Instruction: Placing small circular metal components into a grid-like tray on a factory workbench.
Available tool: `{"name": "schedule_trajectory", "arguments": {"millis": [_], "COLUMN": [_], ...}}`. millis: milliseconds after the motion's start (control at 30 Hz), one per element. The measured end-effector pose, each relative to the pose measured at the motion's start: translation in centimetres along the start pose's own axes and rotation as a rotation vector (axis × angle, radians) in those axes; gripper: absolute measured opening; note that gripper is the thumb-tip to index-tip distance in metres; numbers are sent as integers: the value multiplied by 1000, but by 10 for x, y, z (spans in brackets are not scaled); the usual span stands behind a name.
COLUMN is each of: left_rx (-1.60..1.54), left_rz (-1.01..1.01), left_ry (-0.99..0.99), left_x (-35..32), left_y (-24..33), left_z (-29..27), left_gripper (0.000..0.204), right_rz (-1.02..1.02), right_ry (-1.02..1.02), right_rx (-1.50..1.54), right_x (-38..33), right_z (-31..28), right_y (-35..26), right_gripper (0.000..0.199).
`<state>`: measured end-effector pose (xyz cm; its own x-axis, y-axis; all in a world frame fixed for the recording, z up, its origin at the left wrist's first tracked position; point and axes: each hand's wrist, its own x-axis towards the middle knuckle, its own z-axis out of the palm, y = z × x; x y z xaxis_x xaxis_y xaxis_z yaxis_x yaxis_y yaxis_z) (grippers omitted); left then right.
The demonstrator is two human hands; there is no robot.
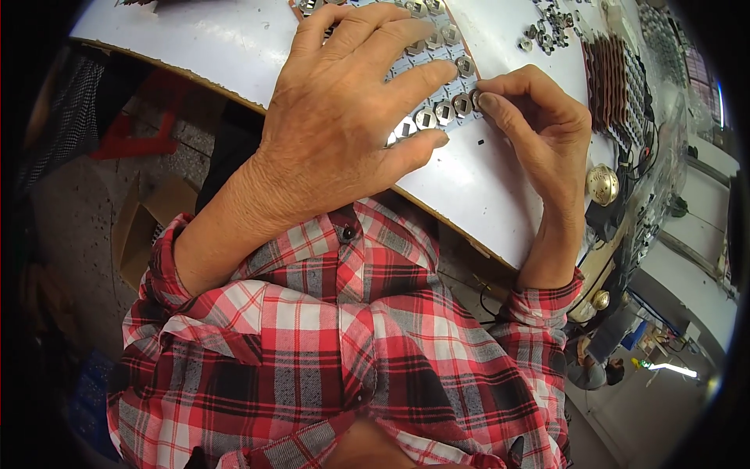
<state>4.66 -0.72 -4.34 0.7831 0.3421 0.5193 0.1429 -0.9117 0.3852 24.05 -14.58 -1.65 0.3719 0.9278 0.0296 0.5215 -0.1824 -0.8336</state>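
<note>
A light-blue circuit board panel [432,56] with a brown edge lies on the white table, carrying rows of round silver metal pieces [444,112], each with a dark square at its middle. Across the panel spreads my left hand [340,102], its fingers apart and covering much of the left side. At the panel's near right corner, my right hand [539,117] pinches the edge of a round metal piece at the end of the nearest row. The thumb and forefinger partly hide that piece.
Loose small metal parts [553,27] lie scattered at the far right of the white table [461,187]. Beside them stands a stack of brown-edged panels [613,82]. A round gold-coloured object [602,184] sits by the right edge. A tiny black bit [481,142] lies near my right hand.
</note>
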Motion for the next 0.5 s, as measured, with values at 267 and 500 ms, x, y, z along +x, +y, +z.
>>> {"name": "schedule_trajectory", "arguments": {"millis": [267,500], "left_rx": [-39,-82], "left_rz": [26,41], "left_ry": [24,-1], "left_x": [1,-2], "left_y": [1,-4], "left_z": [5,-8], "left_gripper": [53,56], "right_rz": [-66,-28], "right_ry": [-80,28], "right_rx": [46,-53], "right_x": [3,-5], "right_z": [-6,3], "right_y": [3,-3], "right_gripper": [11,11]}}
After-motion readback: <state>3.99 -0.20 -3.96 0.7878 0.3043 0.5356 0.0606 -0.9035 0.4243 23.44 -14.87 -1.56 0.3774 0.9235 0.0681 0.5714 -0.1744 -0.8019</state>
